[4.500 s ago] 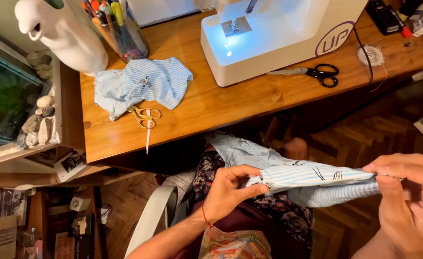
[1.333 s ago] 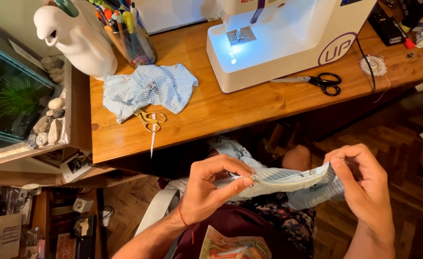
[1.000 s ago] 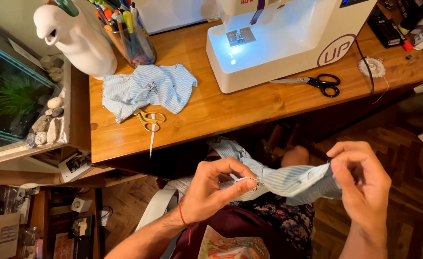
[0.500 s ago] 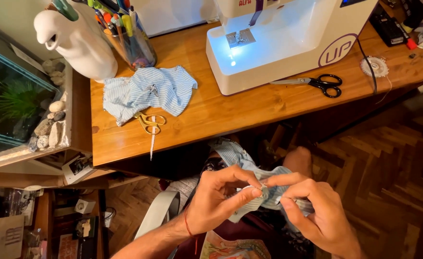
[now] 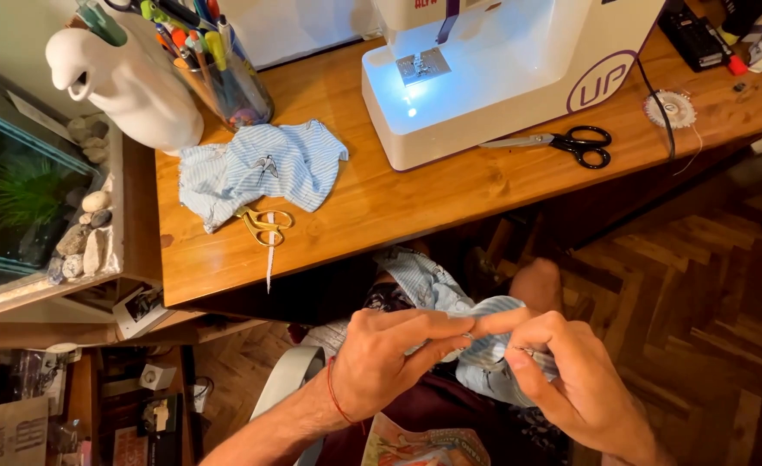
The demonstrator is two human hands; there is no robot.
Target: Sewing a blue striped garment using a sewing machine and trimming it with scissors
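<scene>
Herringbone wood floor [image 5: 700, 285] spreads under you, and the wooden tabletop [image 5: 450, 194] crosses the upper view, carrying the white sewing machine [image 5: 502, 69] with its lamp lit, a crumpled piece of striped cloth [image 5: 260, 168], black scissors [image 5: 571, 145] and small gold scissors [image 5: 267, 226]. Below its edge, over your lap, sits the striped blue fabric [image 5: 484, 354] you are working. A moment ago you held it stretched out, its long axis running left to right between hands set well apart; now you have drawn it in, so it lies bunched, with a loose tail trailing up towards the tabletop. Your left hand [image 5: 389, 358] and right hand [image 5: 571, 384] have come together, fingertips touching, each pinching the same fold. I judge you have moved from checking the whole length to fine work at one spot.
</scene>
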